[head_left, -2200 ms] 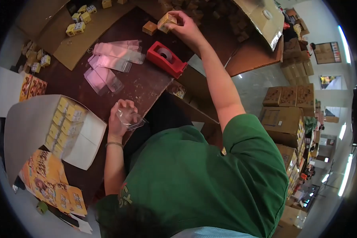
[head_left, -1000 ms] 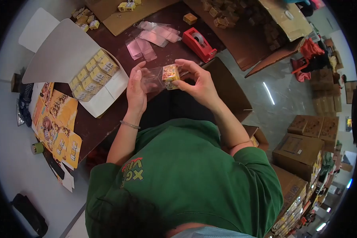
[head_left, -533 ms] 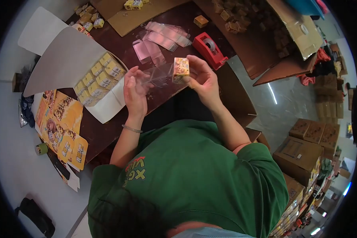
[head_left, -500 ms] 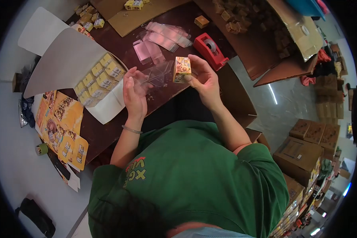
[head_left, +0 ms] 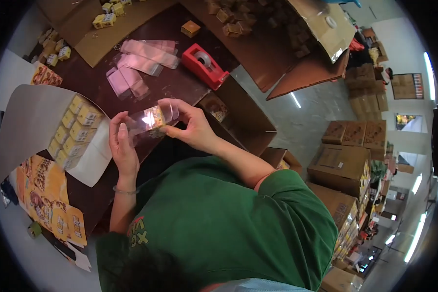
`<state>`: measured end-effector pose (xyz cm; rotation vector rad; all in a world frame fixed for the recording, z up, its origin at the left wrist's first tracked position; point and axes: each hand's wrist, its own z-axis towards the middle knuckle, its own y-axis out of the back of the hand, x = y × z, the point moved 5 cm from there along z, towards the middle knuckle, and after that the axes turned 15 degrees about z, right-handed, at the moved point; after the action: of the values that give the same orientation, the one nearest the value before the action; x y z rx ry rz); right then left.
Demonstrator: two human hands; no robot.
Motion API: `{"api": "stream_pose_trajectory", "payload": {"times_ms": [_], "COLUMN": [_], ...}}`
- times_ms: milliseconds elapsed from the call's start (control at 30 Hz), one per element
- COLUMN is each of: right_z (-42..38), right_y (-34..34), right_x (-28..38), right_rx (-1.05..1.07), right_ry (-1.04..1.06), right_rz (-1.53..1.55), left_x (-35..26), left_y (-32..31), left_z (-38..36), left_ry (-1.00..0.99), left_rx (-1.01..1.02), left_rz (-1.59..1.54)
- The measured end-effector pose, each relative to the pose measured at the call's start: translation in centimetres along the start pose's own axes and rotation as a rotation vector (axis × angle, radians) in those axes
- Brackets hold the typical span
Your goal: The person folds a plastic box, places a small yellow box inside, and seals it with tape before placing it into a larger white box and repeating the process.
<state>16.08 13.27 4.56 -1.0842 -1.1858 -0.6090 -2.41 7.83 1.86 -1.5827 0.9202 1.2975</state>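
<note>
Hands meet just above the edge of the dark brown wooden table (head_left: 180, 92): our left hand (head_left: 121, 148) pinches one end of the clear plastic sleeve (head_left: 148, 121), and our right hand (head_left: 192, 129) closes its fingers round the other end. The small yellow printed carton (head_left: 155, 118) looks to sit inside it, though glare blurs how deep. We risk buckling that thin sleeve if our grip tightens, or the carton sliding out of an open end.

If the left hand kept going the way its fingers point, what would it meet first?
The left hand points up the frame past the clear sleeve it holds; beyond that, probably the flat pink sleeves on the table, though depth is unclear.
</note>
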Motion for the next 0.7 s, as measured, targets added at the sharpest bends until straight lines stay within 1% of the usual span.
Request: {"api": "stream_pose_trajectory", "payload": {"times_ms": [33,100,133,167,200,233,267,300,367,400,433,467,500,533,567,600,633,667,700], "right_z": [0.0,0.0,-0.4,-0.6,-0.6,-1.1,-1.4,-1.6,-1.6,-1.5,-0.8,-0.1,1.2,2.3,3.4,4.6,5.9,7.3,9.2], "right_y": [0.1,1.1,1.2,1.0,0.5,-0.1,-0.7,-1.3,-1.5,-1.5,-1.5,-1.6,-1.6,-1.1,-0.9,-1.1,-2.4,-2.7,-2.9], "right_x": [-0.7,-1.8,-1.1,-1.3,-1.5,-1.3,-1.3,-1.4,-1.1,-0.8,-0.2,0.4,1.2,1.4,1.6,1.9,3.0,2.6,2.2], "right_rx": [-0.022,0.044,0.083,0.177,0.278,0.367,0.510,0.656,0.715,0.743,0.776,0.812,0.846,0.896,0.977,1.057,1.117,1.175,1.232], "right_ry": [0.016,-0.022,0.002,-0.089,-0.177,-0.307,-0.305,-0.301,-0.323,-0.333,-0.331,-0.326,-0.303,-0.259,-0.347,-0.435,-0.407,-0.441,-0.473], "right_rz": [0.116,0.078,-0.075,-0.021,0.041,0.021,0.061,0.099,0.201,0.246,0.148,0.049,-0.191,-0.260,-0.269,-0.281,-0.316,-0.338,-0.363], "left_x": [0.4,1.5,2.3,2.6,2.5,2.3,2.6,2.9,2.5,2.9,3.6,3.8,3.3,2.9,3.8,3.2,2.7,2.4,2.8], "left_y": [0.1,0.0,-0.1,0.1,-0.1,-0.3,-0.6,-0.7,-1.1,-1.5,-1.4,-1.2,-1.4,-1.6,-0.9,-1.5,-1.8,-2.2,-2.4], "left_z": [-0.1,-0.4,-0.3,-0.2,-0.3,-0.6,-0.8,-1.1,-1.3,-1.5,-1.6,-1.5,-1.5,-1.4,-1.0,-1.2,-0.9,-0.6,-0.1], "left_ry": [0.012,0.032,0.027,0.018,0.054,0.089,0.091,0.077,0.049,0.072,0.094,-0.002,0.013,0.031,0.076,0.190,0.197,0.206,0.208], "left_rx": [-0.005,-0.022,-0.024,-0.030,0.008,0.038,0.064,0.136,0.105,0.071,0.042,0.122,0.239,0.357,0.523,0.619,0.634,0.648,0.610], "left_rz": [0.012,0.036,0.038,0.045,0.037,0.034,0.101,0.128,0.106,0.039,-0.031,-0.049,-0.073,-0.095,0.072,-0.060,-0.006,0.048,0.012]}}
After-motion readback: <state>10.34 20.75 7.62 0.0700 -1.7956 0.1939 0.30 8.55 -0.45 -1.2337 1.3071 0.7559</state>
